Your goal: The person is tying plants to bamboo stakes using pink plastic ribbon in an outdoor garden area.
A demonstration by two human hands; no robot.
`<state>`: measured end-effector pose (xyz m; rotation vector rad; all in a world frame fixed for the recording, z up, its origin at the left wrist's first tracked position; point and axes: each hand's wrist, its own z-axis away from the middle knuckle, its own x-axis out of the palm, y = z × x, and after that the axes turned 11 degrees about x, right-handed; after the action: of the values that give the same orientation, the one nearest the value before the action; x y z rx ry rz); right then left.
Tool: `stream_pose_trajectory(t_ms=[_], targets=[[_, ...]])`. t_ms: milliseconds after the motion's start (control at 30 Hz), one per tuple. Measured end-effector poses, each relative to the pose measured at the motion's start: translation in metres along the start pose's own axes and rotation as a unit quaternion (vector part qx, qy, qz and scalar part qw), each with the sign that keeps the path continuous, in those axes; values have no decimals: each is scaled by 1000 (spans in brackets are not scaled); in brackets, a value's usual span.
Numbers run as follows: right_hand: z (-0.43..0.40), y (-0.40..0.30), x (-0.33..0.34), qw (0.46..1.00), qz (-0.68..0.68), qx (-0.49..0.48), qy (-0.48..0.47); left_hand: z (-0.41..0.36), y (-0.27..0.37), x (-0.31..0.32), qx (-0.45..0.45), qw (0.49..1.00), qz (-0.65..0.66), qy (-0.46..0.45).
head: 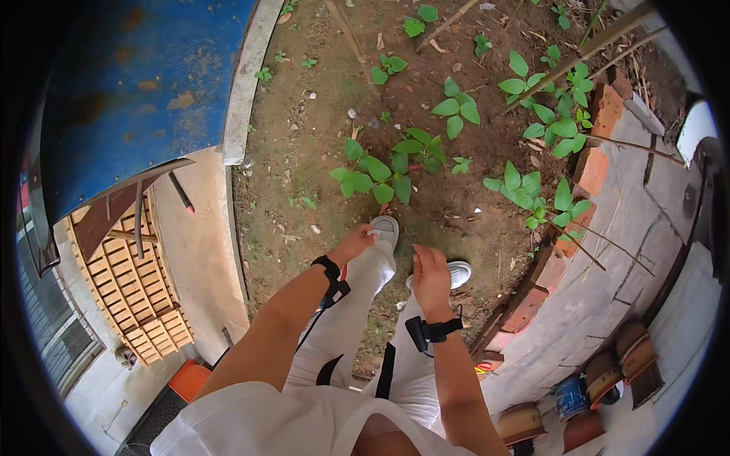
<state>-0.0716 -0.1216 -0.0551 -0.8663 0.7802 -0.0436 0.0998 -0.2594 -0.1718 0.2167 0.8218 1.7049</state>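
My left hand [355, 244] is in front of my left shoe [387, 231], its fingers curled together. Whether something small is pinched there is unclear. Across from it, my right hand [430, 272] has its fingers bent and close together, beside my right shoe [458, 275]; its palm side is hidden. Black straps with small devices circle both wrists. Just beyond my feet grow a leafy green seedling [373, 172] and another seedling [421, 149] with a bit of red at its base. I stand on the bare soil [302, 239] of a garden bed.
A red brick border [524, 308] edges the bed on the right, with flowerpots [603, 373] beyond. Bamboo poles [582, 54] slant over more seedlings. On the left are a rusty blue metal sheet [142, 85], a concrete ledge [197, 228] and a slatted wooden panel [137, 285].
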Motion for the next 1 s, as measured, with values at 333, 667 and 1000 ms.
stream_pose_trajectory(t_ms=[333, 667, 1000], targets=[[-25, 19, 42, 999, -46, 0, 26, 33, 27, -82, 74, 970, -170, -156], [-33, -18, 53, 994, -84, -16, 75, 86, 215, -282, -27, 872, -380, -307], [-56, -47, 55, 990, -91, 17, 109, -189, 125, -202, 388, 787, -462, -130]])
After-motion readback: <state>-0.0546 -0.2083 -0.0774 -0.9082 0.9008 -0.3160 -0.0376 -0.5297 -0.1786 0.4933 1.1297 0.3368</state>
